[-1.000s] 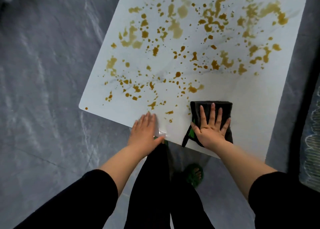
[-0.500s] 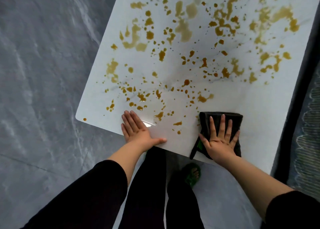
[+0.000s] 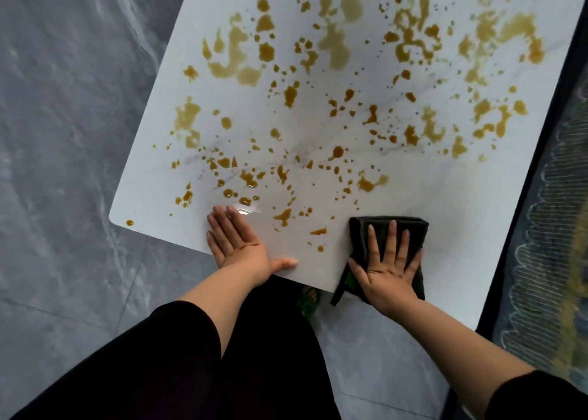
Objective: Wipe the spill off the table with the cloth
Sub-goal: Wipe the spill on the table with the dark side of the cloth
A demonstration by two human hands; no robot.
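Note:
A white marble-look table point(image 3: 477, 209) is covered with a brown-yellow spill point(image 3: 318, 107) of splashes and drops, thick across the far and middle parts. A dark folded cloth point(image 3: 410, 232) lies at the near edge on the right, one corner hanging over the edge. My right hand point(image 3: 386, 268) presses flat on the cloth with fingers spread. Flat on the bare tabletop near the front edge rests my left hand point(image 3: 238, 244), palm down, just short of the nearest drops.
Grey stone-look floor point(image 3: 63, 165) lies left of and below the table. A patterned rug point(image 3: 547, 244) runs along the right side past a dark strip. My dark-clothed legs and a green shoe point(image 3: 307, 298) are under the near edge.
My left hand has slid further onto the table and to the left, now lying flat with the thumb out. The right hand and cloth keep their place at the near edge.

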